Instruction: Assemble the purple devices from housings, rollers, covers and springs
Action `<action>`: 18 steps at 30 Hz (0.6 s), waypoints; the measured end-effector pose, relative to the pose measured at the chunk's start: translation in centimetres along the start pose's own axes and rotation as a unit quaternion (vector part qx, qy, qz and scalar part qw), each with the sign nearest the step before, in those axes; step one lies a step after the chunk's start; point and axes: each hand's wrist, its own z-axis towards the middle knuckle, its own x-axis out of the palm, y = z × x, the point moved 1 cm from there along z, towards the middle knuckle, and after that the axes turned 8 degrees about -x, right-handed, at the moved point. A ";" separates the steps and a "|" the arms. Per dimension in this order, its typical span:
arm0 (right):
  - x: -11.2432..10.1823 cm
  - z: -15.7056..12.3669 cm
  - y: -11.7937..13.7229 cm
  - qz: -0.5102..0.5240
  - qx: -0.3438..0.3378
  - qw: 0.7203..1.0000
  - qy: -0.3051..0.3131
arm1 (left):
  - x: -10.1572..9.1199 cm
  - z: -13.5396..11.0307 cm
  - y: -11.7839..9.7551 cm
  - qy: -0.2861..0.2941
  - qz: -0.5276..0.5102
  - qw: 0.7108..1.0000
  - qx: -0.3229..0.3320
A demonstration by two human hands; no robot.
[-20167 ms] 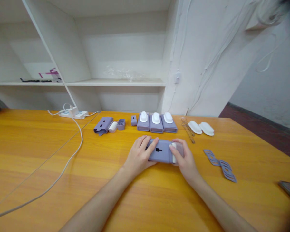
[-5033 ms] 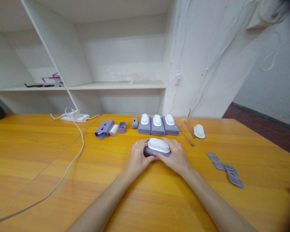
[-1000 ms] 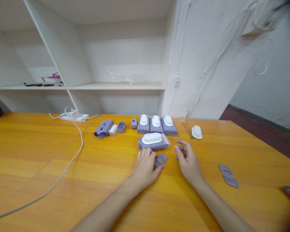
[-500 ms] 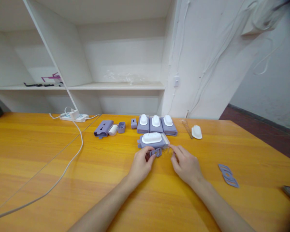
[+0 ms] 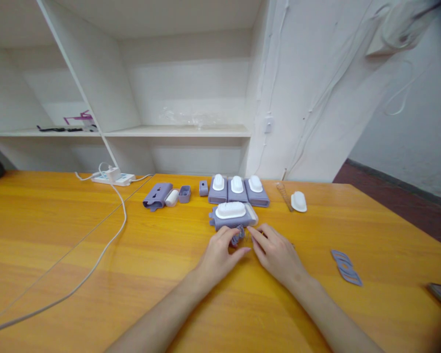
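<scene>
My left hand (image 5: 220, 255) pinches a small flat purple piece (image 5: 238, 236) just in front of a purple unit with a white ribbed top (image 5: 232, 215). My right hand (image 5: 275, 252) meets it from the right, fingertips closed on a thin coil spring (image 5: 248, 237) that touches the purple piece. Both hands rest low on the orange table (image 5: 95, 274).
Three finished purple units (image 5: 238, 190) stand in a row behind. Loose purple parts (image 5: 165, 194) lie to their left, a white cap (image 5: 299, 201) and a spring (image 5: 283, 193) to the right. Flat purple pieces (image 5: 345, 267) lie at the right. A white cable (image 5: 106, 240) crosses the left side.
Over the last second my left hand lifted the flat purple piece off the table and my right hand brought the spring to it. Earlier, both hands pressed the white top onto the purple unit.
</scene>
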 end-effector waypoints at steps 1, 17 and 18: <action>0.0 0.0 0.1 0.013 -0.007 1.000 -0.003 | 0.0 0.1 0.1 -0.010 0.002 1.000 -0.009; -2.4 0.1 3.5 0.100 -0.192 0.963 -0.163 | -0.2 1.0 1.7 -0.077 -0.208 0.939 -0.261; -2.0 0.1 3.5 0.112 -0.171 0.968 -0.148 | -0.3 1.1 1.7 -0.079 -0.215 0.937 -0.264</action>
